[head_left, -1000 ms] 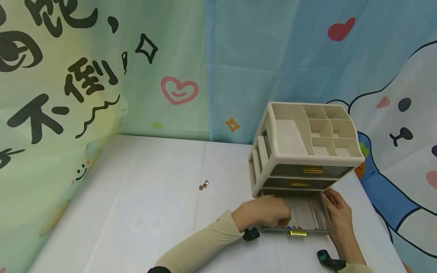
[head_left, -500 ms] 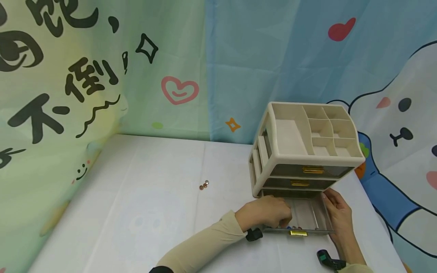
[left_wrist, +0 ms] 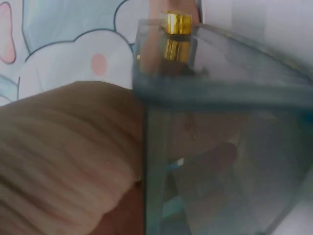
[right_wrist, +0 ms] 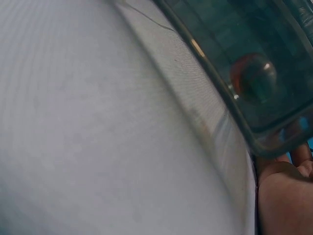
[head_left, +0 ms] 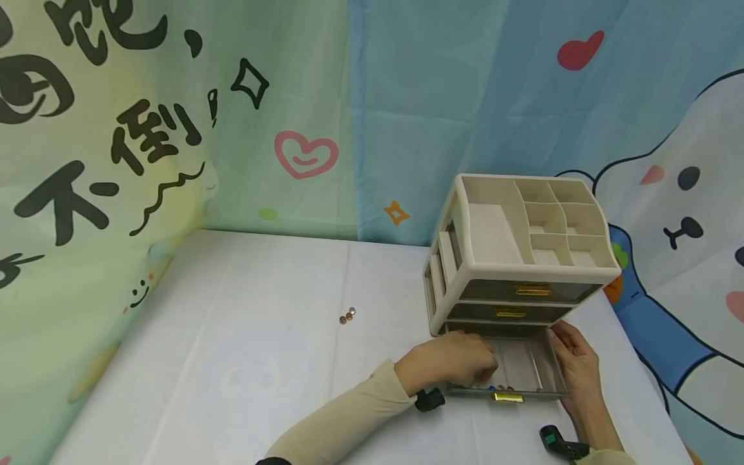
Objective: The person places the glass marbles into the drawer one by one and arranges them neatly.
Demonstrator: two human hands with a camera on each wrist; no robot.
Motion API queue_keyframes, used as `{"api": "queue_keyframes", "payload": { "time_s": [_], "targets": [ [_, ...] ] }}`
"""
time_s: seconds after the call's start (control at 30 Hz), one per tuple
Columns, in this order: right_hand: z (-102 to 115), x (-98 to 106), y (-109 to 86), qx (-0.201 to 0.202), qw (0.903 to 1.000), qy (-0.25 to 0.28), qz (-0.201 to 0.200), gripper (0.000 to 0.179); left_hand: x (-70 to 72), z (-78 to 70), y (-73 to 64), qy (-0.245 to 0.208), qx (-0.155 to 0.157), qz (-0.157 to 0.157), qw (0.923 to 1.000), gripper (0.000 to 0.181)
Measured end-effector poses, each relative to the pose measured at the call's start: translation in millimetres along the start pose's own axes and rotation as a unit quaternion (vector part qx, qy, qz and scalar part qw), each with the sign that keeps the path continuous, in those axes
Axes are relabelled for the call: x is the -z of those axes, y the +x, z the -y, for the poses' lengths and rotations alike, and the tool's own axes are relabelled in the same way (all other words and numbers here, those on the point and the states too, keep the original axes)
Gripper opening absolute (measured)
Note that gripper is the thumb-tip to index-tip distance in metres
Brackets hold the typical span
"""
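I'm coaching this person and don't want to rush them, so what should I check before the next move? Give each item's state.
1. Bottom drawer pulled out: ok.
2. Top drawer and middle drawer closed: ok.
3. Right hand at the bottom drawer's right side: ok; how firmly it holds is unclear.
4. Left hand out of the bottom drawer: not ok; its fingers are inside.
5. Left hand holding a small piece: cannot tell; the fingertips are hidden in the head view.
6. Three small pieces grouped on the table: ok.
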State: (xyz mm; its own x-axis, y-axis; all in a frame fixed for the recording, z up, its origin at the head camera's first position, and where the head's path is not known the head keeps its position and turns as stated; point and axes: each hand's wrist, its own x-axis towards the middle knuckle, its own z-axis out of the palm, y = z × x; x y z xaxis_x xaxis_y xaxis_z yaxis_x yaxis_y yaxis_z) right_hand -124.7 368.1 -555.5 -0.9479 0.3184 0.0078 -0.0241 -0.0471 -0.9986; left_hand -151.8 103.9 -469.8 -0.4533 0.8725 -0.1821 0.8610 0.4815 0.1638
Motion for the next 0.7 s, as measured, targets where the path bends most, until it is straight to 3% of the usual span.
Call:
{"api": "queue_keyframes", "payload": {
  "time_s": [0.27, 0.4, 0.53, 0.7],
  "targets": [
    [1, 0, 0.0, -0.003, 1.0000, -0.004, 0.001, 0.039, -0.9, 7.6, -15.5, 0.007, -0.021, -0.053, 0.9983, 0.021],
    [1, 0, -0.5, -0.003, 1.0000, -0.007, -0.003, 0.039, -4.3, 10.9, -22.4, 0.016, -0.023, -0.104, 0.9941, 0.020],
    [1, -1, -0.7, -0.005, 1.0000, -0.004, -0.005, 0.038, -8.7, 14.2, -30.7, 0.010, -0.021, -0.179, 0.9836, 0.022],
    [2, -1, -0.3, -0.004, 1.0000, 0.006, 0.000, 0.037, -17.5, 17.0, -40.4, -0.027, -0.008, -0.267, 0.9633, 0.022]
  ]
}}
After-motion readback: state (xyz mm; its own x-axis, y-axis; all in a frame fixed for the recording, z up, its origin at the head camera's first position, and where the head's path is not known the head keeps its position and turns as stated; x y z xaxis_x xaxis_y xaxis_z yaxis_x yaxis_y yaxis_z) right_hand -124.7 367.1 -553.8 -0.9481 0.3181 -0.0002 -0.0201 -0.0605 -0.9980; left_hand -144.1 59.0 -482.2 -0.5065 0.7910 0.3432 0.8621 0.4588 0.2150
